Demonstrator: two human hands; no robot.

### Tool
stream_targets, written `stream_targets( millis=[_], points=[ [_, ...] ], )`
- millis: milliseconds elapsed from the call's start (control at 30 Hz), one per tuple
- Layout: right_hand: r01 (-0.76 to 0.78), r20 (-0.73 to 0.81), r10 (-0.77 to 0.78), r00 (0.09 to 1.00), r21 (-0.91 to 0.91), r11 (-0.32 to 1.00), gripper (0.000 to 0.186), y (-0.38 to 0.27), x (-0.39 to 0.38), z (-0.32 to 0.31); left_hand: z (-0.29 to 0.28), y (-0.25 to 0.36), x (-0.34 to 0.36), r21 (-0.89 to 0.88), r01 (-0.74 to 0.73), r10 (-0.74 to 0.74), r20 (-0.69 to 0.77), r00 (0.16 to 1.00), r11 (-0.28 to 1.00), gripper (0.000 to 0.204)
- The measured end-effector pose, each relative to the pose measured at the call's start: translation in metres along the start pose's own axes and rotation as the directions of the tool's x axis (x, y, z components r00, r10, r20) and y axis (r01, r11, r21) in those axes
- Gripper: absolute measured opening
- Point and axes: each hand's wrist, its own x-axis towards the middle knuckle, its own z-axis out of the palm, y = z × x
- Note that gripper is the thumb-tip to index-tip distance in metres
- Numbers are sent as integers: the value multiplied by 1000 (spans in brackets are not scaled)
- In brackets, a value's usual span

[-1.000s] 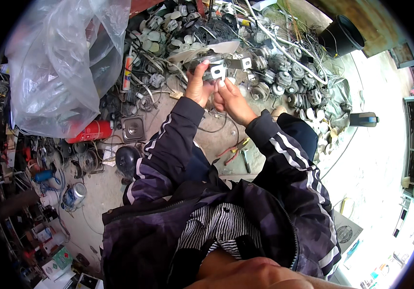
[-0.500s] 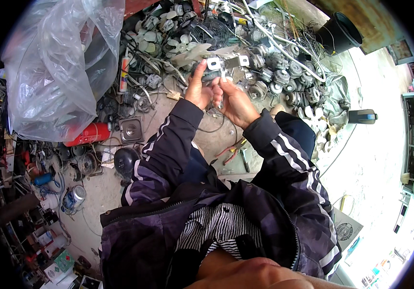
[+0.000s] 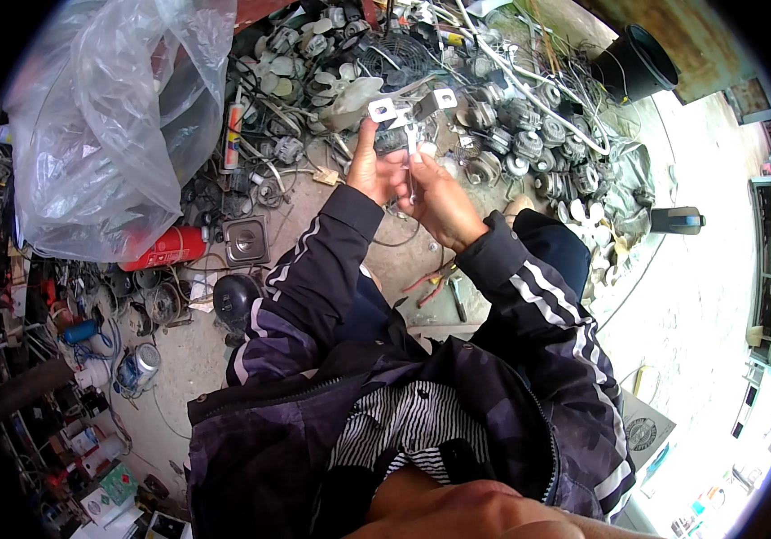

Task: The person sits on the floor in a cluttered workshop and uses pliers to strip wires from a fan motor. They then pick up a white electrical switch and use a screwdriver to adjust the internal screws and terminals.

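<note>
My left hand (image 3: pixel 373 171) is closed around a small dark device, mostly hidden by the fingers, with its thumb up along the side. From that device a pale metal bracket (image 3: pixel 383 110) sticks out, with two flat tabs that have holes in them. My right hand (image 3: pixel 442 202) is closed on a slim silver wrench (image 3: pixel 412 166), pinched between thumb and fingers. The wrench stands nearly upright in the view, its upper end at the middle of the bracket; whether it grips a nut there is too small to tell.
Beyond my hands lies a heap of small motors (image 3: pixel 529 139), fan blades and cables. Red-handled pliers (image 3: pixel 430 286) and a hammer-like tool (image 3: pixel 457 299) lie on the floor between my legs. Left are a clear plastic bag (image 3: pixel 116 117), a red cylinder (image 3: pixel 170 249) and a metal lid (image 3: pixel 245 242).
The bracket has shifted slightly left and up, away from me. My right hand has turned a little, and more of the wrench's shaft now shows.
</note>
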Motion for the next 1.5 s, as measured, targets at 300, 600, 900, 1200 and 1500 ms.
stream_targets(
  millis=[300, 600, 900, 1200, 1500],
  points=[
    [-14, 86, 8, 996, 74, 997, 26, -2, 3, -9, 31, -10, 3, -32, -178, 168, -209, 964, 984, 101],
    [23, 139, -56, 989, 229, 973, 30, 4, 9, -2, 47, -4, -7, -9, -116, 113, -163, 980, 993, 106],
    [68, 133, -77, 988, 65, 996, 32, 2, 9, 2, 17, -5, 0, -27, -105, 103, -63, 993, 994, 102],
    [151, 114, -158, 981, 67, 986, 24, 3, 9, 6, 24, -7, -2, 19, -133, 134, -126, 983, 991, 99],
    [94, 154, -153, 976, 336, 937, 21, 11, 14, 2, 47, -10, -2, -20, -178, 166, -274, 947, 984, 104]
  ],
)
